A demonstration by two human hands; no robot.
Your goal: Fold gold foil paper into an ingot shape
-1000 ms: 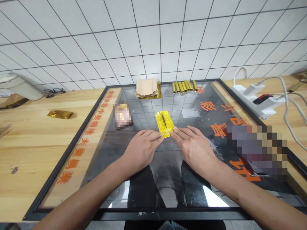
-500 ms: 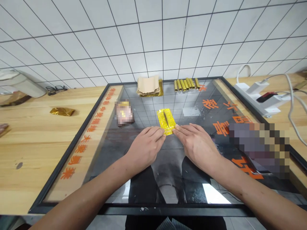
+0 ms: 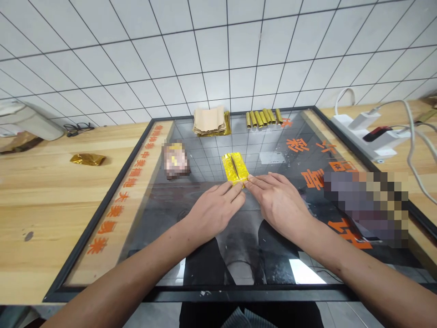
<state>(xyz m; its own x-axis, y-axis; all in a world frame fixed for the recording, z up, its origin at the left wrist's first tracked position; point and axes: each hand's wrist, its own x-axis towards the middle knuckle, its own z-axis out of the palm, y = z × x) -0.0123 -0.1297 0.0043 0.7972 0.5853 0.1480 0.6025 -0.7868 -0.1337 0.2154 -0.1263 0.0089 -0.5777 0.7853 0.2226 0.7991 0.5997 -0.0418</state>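
Note:
A small sheet of shiny gold foil paper [image 3: 235, 166] lies on the glass top in front of me, its long sides folded in so they nearly meet at a dark slit down the middle. Both my hands bear on its near edge. The fingertips of my left hand [image 3: 216, 207] press the near left corner, fingers bent and held together. On the near right corner, the thumb and fingers of my right hand [image 3: 277, 200] pinch the paper. My fingers partly cover the near edge, which looks turned over.
Behind the sheet stands a stack of brown-backed gold paper [image 3: 209, 122]. Several gold paper rolls [image 3: 263, 118] lie beside it. A blurred-out packet [image 3: 175, 160] sits left. A power strip [image 3: 362, 136] with cables is at the right, and a crumpled gold wrapper [image 3: 88, 159] lies far left.
My left hand has shifted slightly right along the near edge, closer to my right hand. The near edge of the gold paper now shows less, being folded or covered by my fingers.

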